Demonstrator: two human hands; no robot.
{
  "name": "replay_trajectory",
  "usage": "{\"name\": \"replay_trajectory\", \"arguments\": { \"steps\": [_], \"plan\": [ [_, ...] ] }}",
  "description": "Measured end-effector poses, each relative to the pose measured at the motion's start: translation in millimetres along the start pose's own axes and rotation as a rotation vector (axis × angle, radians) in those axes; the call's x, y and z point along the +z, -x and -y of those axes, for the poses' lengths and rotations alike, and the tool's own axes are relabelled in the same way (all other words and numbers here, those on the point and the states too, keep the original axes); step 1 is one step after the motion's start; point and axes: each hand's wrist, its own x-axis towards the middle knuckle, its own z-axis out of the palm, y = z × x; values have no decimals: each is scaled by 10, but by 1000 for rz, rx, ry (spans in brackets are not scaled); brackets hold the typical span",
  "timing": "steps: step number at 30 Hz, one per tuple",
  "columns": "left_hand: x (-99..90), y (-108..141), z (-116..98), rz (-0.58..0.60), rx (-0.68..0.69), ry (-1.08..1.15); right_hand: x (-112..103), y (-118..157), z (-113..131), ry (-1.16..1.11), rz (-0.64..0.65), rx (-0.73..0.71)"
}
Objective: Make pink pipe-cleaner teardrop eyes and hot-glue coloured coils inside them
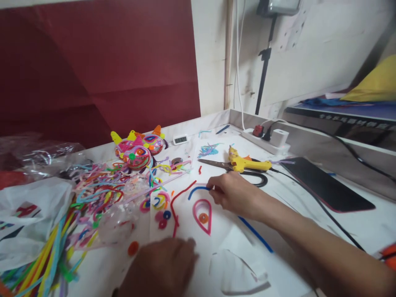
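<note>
My right hand [229, 194] is closed in a pinch on the end of a blue pipe cleaner [195, 190], which curves down to the left. Below its fingertips lies a pink pipe-cleaner teardrop [194, 211] around an orange coil [203, 218]. A longer blue pipe cleaner [255, 234] shows under my right forearm. My left hand [163, 266] hovers low in front, dark and blurred, so its fingers cannot be read. Near it are a bent red pipe cleaner [173, 202] and small blue [167, 215] and red coils [162, 224] on white paper.
Scissors [213, 163] and a yellow glue gun [250, 163] lie behind my right hand, beside a black phone [328, 183] and a power strip [266, 142]. Leftward are heaped pipe-cleaner scraps [102, 192], plastic bags [31, 206] and colourful animal faces [137, 154].
</note>
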Motion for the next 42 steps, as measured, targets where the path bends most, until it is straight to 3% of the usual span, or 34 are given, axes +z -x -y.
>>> {"name": "replay_trajectory", "arguments": {
  "steps": [5, 10, 16, 21, 31, 42],
  "plan": [
    [71, -546, 354, 180, -523, 457, -36, 122, -17, 28, -24, 27],
    [264, -605, 409, 236, -697, 753, 11, 161, -46, -11, 27, 52],
    [335, -499, 356, 314, -756, 860, 134, 122, -63, -83, 49, 58],
    [424, -496, 362, 274, -795, 873, 165, 138, -49, -127, 50, 81],
    [460, -474, 420, 167, -671, 631, 313, 150, -39, -103, 13, 46],
    [485, -447, 408, 165, -573, 608, 391, 154, -33, -4, -25, 52]
  ]
}}
